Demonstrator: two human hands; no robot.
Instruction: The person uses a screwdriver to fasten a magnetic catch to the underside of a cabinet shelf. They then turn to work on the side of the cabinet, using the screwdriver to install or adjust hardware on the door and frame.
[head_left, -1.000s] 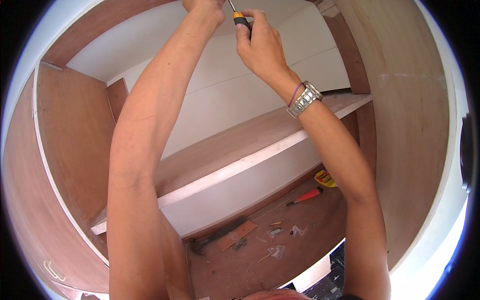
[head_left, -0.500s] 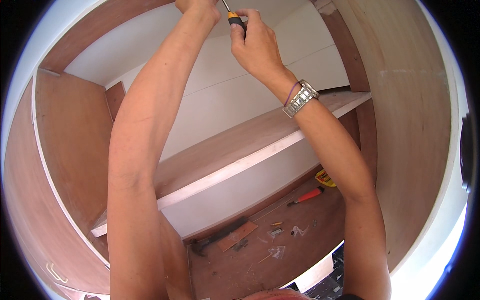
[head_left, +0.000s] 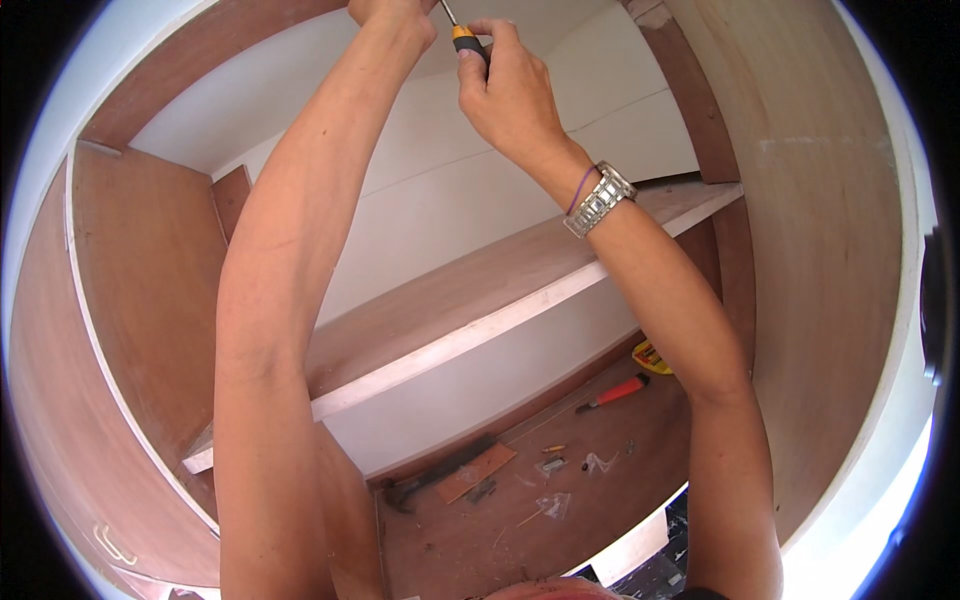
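Raised in front of the upper part of a wooden cabinet, my right hand point(head_left: 518, 92) is wrapped round the black and yellow handle of a screwdriver point(head_left: 467, 41). The screwdriver's metal shaft points up and left, and its tip runs past the top edge of the view. My left hand point(head_left: 392, 12) is just left of the shaft, also at the top edge. Its fingers are cut off by the frame, so what they touch or hold is hidden. On my right wrist are a silver metal watch and a thin purple band.
A middle shelf point(head_left: 470, 300) with a pale front edge crosses below my hands. On the lower board lie a hammer point(head_left: 440, 473), a flat wood piece point(head_left: 477, 472), a red-handled tool point(head_left: 613, 393), a yellow package point(head_left: 652, 357) and small plastic bags point(head_left: 554, 504). Side panels stand left and right.
Both hands have shifted very slightly left, the screwdriver with the right one. The grip on the screwdriver looks the same.
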